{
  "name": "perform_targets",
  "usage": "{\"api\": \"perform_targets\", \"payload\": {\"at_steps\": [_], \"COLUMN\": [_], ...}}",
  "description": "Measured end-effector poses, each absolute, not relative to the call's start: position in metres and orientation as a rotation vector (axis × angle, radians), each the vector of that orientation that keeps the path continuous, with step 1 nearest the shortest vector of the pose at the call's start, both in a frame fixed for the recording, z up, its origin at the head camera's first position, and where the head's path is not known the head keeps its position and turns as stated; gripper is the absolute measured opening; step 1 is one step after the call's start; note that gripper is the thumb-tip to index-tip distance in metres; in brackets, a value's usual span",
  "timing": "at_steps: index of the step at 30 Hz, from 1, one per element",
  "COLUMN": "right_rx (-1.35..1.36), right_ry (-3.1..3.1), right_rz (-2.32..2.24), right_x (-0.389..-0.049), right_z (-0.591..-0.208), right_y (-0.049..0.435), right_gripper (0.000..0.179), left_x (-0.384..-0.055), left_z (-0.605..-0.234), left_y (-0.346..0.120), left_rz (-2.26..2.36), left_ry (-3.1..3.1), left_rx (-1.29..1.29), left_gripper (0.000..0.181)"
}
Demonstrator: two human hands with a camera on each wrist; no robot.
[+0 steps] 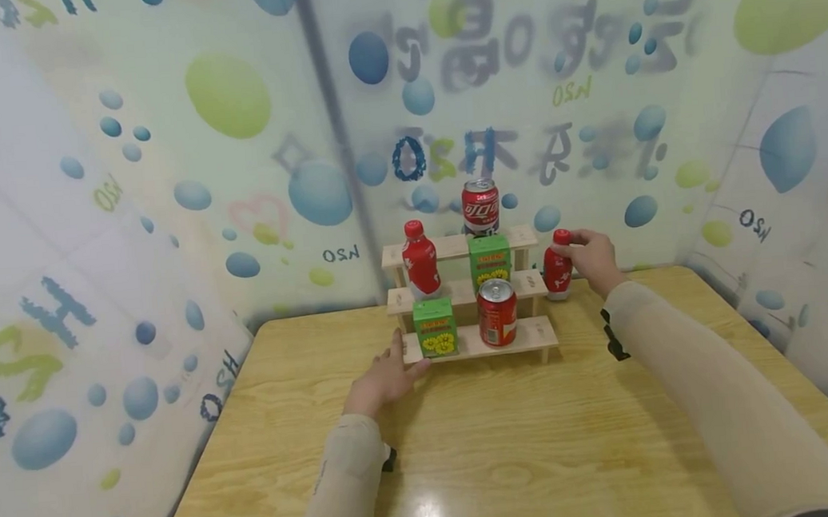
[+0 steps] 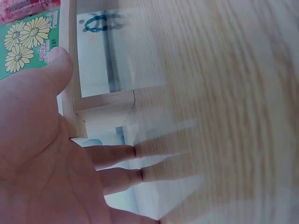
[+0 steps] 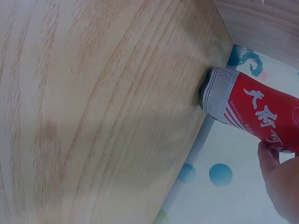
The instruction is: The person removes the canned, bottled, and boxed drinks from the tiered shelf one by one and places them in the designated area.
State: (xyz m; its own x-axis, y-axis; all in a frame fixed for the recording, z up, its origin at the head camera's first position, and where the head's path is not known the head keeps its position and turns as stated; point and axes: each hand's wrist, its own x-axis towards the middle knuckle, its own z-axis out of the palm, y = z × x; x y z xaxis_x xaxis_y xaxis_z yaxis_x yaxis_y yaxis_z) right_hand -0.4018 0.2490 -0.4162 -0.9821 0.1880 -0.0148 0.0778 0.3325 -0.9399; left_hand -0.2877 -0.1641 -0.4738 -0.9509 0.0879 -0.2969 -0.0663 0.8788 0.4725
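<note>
My right hand [image 1: 594,258] pinches a red plastic bottle [image 1: 557,268] near its cap, just right of a three-tier wooden shelf [image 1: 469,341]. In the right wrist view the bottle stands upright relative to the tabletop; whether its base touches is unclear. At the shelf's lower left end is my left hand [image 1: 386,380], its fingers extended. Its thumb lies by a green box [image 2: 28,42] with yellow flowers on the bottom tier. Beside that box stands a red can [image 1: 497,313]. The middle tier bears another red bottle [image 1: 422,266] and another green box [image 1: 489,261]. A taller-placed can [image 1: 481,206] tops the shelf.
The wooden table [image 1: 485,446] carries the shelf near its far edge. Behind it and at both sides hangs a pale curtain [image 1: 236,183] with blue and green spots and lettering.
</note>
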Motion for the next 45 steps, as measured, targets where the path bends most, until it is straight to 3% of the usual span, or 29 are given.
{"api": "perform_targets", "payload": {"at_steps": [27,33,45], "right_rx": [-0.130,-0.027,-0.038], "right_ry": [-2.491,-2.468,-2.409], "right_rz": [1.756,1.682,1.618], "right_x": [-0.406,-0.409,-0.413], "right_z": [-0.412,-0.390,-0.310], "right_y": [0.246,0.251,0.237], "right_gripper": [0.067,0.065,0.063], "left_x": [-0.289,-0.288,-0.289], "left_z": [-0.476,-0.475,-0.475], "left_y": [-0.164,-0.163,-0.163], "left_rz": [0.706,0.699,0.717], "left_ry": [2.742,2.754,2.746], "left_rx": [0.041,0.046,0.033], "left_gripper": [0.101,0.100,0.099]}}
